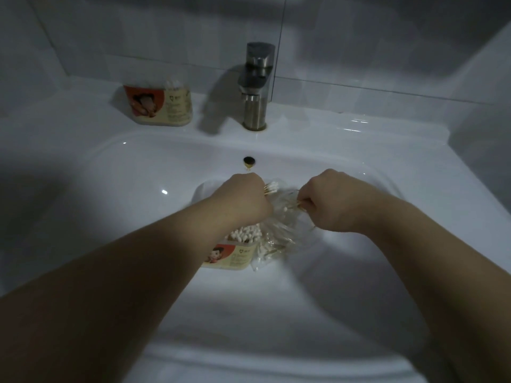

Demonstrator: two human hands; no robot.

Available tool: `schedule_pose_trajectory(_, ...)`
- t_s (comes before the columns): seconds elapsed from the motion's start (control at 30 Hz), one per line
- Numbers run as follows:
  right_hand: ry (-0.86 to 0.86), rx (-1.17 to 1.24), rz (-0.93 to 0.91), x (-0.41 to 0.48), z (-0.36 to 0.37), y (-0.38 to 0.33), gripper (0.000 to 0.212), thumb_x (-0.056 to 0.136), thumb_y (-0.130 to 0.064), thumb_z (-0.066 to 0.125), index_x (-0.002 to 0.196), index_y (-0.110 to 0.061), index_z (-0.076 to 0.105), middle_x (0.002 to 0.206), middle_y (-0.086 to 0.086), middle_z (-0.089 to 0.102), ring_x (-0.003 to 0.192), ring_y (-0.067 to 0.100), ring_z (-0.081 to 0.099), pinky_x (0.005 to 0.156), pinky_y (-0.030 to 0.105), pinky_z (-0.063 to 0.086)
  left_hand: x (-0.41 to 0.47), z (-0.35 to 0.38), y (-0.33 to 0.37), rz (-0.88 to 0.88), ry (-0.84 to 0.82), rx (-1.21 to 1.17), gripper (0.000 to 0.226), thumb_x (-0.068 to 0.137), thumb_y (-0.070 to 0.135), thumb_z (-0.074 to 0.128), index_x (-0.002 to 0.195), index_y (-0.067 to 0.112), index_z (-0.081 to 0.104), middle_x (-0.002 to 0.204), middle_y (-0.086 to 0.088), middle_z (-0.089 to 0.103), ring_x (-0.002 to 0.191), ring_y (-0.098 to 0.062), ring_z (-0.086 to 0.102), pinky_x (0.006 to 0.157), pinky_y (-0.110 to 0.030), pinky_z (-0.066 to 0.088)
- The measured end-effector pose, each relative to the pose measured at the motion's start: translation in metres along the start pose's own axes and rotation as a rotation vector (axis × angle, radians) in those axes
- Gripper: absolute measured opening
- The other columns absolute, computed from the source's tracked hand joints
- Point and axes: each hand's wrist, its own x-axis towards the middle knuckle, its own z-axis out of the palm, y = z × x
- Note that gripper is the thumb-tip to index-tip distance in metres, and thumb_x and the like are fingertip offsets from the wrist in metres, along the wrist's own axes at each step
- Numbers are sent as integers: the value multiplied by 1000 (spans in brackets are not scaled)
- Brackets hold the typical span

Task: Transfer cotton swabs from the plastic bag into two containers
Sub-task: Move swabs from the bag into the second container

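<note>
From here cotton swabs (272,186) may spill into the sink (110,167), because the near container (232,255) in its middle is already crowded and the plastic bag (279,225) touching it lies loose. Beyond, the left hand (243,194) clenches a bundle of them and the right hand (326,200) pinches a few. The second container (159,106) stands on the back edge.

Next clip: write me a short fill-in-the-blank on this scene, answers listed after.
The container on the ledge stands ___ of the tap.
The other container sits inside the ___.
The left hand and the right hand each hold cotton ___.
Answers: left; sink; swabs.
</note>
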Motion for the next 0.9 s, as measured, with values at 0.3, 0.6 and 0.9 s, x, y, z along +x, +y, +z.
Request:
schedule_pose_trajectory(0.3,34,144,1,-2,0,8,18,90,-17,53,80,-14,67,75,6,66,76,30,61,72,39,54,7,-1,8,35,150,-236,36,93,36,51,61,18,50,61,0,55,57,-18,56,48,-26,30)
schedule_pose_trajectory(0.6,13,300,59,-2,-3,17,22,91,-18,55,86,-23,76,84,-3,74,84,21,67,78,36,56,3,-5,15,92,157,-393,33,97,37,52,90,14,75,74,-4,66,70,-17,61,63,-32,46)
schedule_pose_trajectory(0.9,2,514,83,-3,-8,21,26,94,-23,58,79,-32,77,64,-7,66,55,4,53,57,22,41,-3,-12,21,2,13,-758,32,88,10,49,90,33,72,63,9,52,54,-9,46,47,-21,35)
